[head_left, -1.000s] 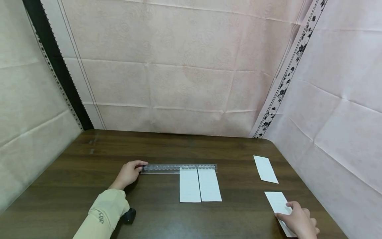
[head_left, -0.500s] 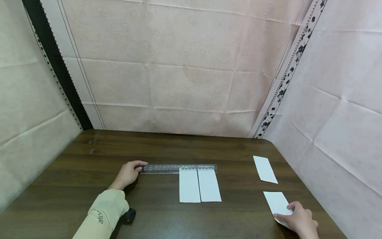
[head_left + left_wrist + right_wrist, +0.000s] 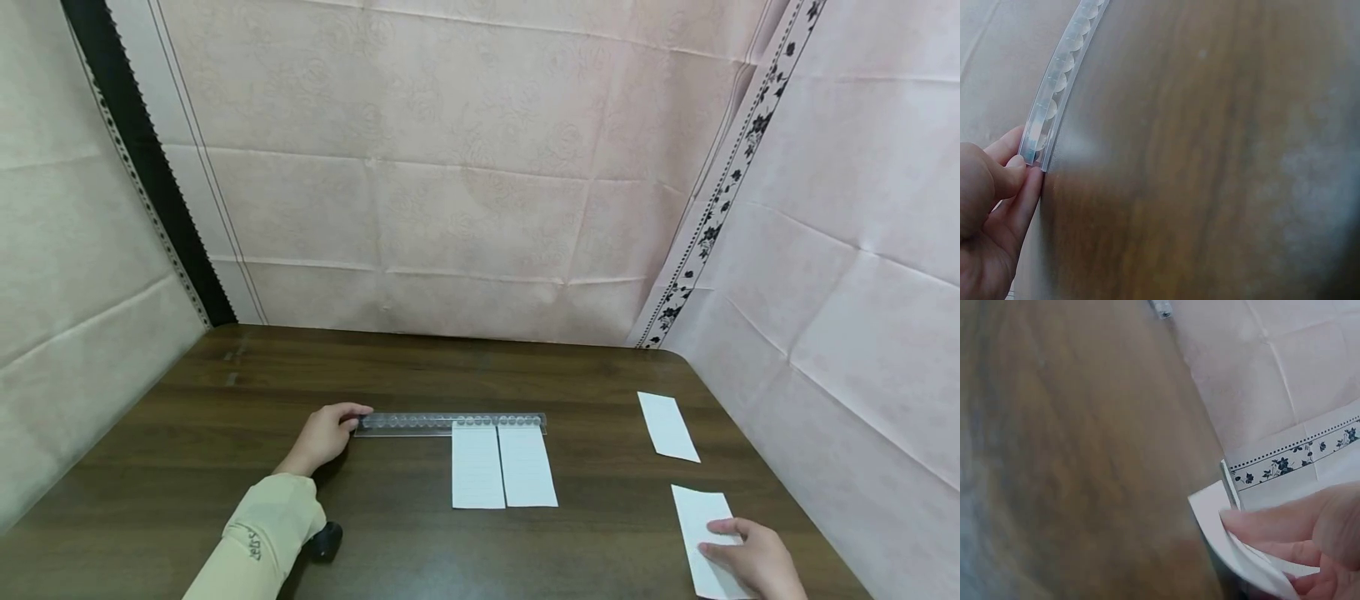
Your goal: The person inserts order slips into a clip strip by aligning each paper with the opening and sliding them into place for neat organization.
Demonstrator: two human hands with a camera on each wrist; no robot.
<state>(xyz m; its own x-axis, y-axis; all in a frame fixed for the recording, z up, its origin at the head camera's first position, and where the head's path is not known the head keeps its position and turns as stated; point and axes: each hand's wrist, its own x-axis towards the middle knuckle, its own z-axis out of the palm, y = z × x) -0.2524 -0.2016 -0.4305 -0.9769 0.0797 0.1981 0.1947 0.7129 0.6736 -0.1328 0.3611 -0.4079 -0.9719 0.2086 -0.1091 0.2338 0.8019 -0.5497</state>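
My left hand (image 3: 322,435) pinches the left end of a clear plastic ruler (image 3: 416,424) lying across the table. In the left wrist view the thumb and fingers meet at the end of the ruler (image 3: 1063,72), which has a row of round shapes along it. Two white paper slips (image 3: 477,468) lie side by side, their top edges at the ruler's right half. My right hand (image 3: 761,560) pinches another white paper slip (image 3: 699,518) near the right side. In the right wrist view this slip (image 3: 1213,519) is bent, with the thumb against it.
One more white slip (image 3: 667,427) lies farther back on the right. The brown wooden table (image 3: 360,367) meets pale cloth walls (image 3: 465,208) at its back and sides. A dark rounded object (image 3: 326,543) shows under the left sleeve (image 3: 262,533).
The slip in my right hand first tilts up, then turns more upright and shifts slightly right, with the fingers now farther over it. My left hand and the ruler stay put.
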